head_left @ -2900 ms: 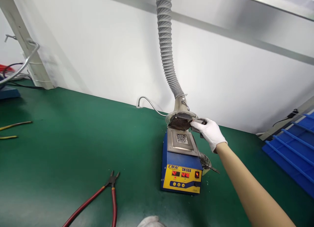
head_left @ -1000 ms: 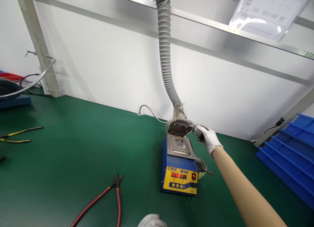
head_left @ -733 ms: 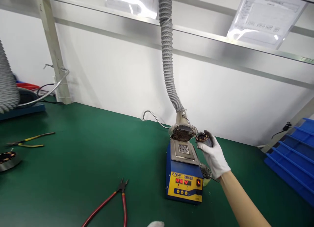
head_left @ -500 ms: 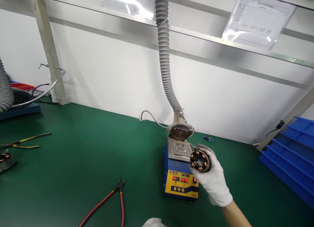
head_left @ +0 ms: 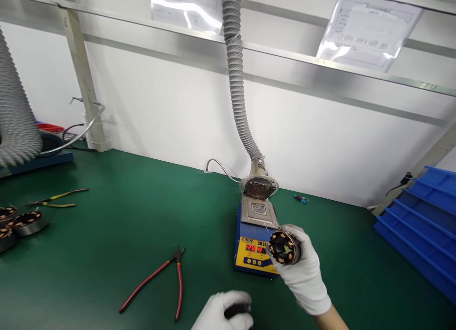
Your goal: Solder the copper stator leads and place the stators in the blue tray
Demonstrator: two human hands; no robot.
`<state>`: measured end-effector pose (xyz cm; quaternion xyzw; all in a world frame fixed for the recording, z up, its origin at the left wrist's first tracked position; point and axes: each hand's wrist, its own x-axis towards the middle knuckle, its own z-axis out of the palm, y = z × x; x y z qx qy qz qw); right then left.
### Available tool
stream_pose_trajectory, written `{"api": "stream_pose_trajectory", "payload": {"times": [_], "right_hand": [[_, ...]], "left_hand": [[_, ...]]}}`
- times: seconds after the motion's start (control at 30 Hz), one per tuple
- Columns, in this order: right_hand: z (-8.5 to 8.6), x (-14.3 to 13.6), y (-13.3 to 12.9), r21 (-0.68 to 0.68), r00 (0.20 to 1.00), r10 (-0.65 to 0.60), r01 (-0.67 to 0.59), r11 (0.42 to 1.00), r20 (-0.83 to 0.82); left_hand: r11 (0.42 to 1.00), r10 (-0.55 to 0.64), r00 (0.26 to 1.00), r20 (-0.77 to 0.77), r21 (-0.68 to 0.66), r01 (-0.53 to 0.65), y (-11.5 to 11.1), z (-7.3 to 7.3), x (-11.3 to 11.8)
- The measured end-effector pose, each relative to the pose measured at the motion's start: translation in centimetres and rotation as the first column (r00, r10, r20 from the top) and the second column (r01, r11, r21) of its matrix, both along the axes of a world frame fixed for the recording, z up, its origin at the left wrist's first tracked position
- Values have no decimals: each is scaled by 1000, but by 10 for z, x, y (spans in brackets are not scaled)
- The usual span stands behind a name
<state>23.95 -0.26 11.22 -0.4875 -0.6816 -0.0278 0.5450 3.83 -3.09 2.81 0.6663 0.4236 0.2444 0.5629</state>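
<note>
the right hand (head_left: 302,277), gloved, is wrapped round a stator (head_left: 284,247), held up in front of the solder pot (head_left: 255,235), open end facing the camera. the left hand (head_left: 223,315) is curled on a small dark object at the bottom edge. thin wire leads stick out of the stator toward the pot; they could likely snag or bend if it tips, and the pot's display is lit, so a brushing glove could scorch. pliers (head_left: 162,283) lie well apart on the mat (head_left: 107,244).

Both hands wear white knit gloves: the right hand (head_left: 302,275) shows a glove ending at the wrist, forearm apparently unsleeved; the left hand (head_left: 223,313), partly cropped, looks gloved alike.
</note>
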Motion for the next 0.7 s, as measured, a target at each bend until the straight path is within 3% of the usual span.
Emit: {"api": "stream_pose_trajectory", "payload": {"times": [0.07,0.13,0.2,0.27,0.33,0.4,0.5,0.6,0.63,0.67,0.7], "right_hand": [[2,1,-2,-6,997,36,-36,999,74],[4,1,-5,-29,988,76,-73,997,137],[5,0,-10,-68,980,99,-88,994,174],[5,0,-16,-134,978,115,-92,987,174],[7,1,-22,-253,983,142,-109,961,115],[12,2,-25,-431,979,201,-196,881,-36],[17,5,-23,-601,869,243,-477,641,-430],[19,10,-10,-617,730,165,-659,431,-664],[19,13,-4,-616,713,146,-676,404,-686],[20,17,3,-607,705,131,-677,416,-697],[20,23,11,-592,708,106,-655,470,-699]], "left_hand": [[971,105,965,241,-233,-47,3,26,14],[962,106,920,377,-272,1,10,56,28],[969,84,922,377,-245,12,17,80,40],[967,94,936,338,-254,-5,22,92,48],[956,139,942,304,-291,-47,24,95,51],[945,188,937,294,-313,-92,23,94,52],[951,238,921,309,-266,-156,21,93,50],[969,208,931,301,-193,-154,21,88,44],[973,193,938,288,-179,-145,20,82,40],[976,179,947,267,-172,-136,19,74,35],[976,171,957,234,-172,-132,18,63,29]]}}
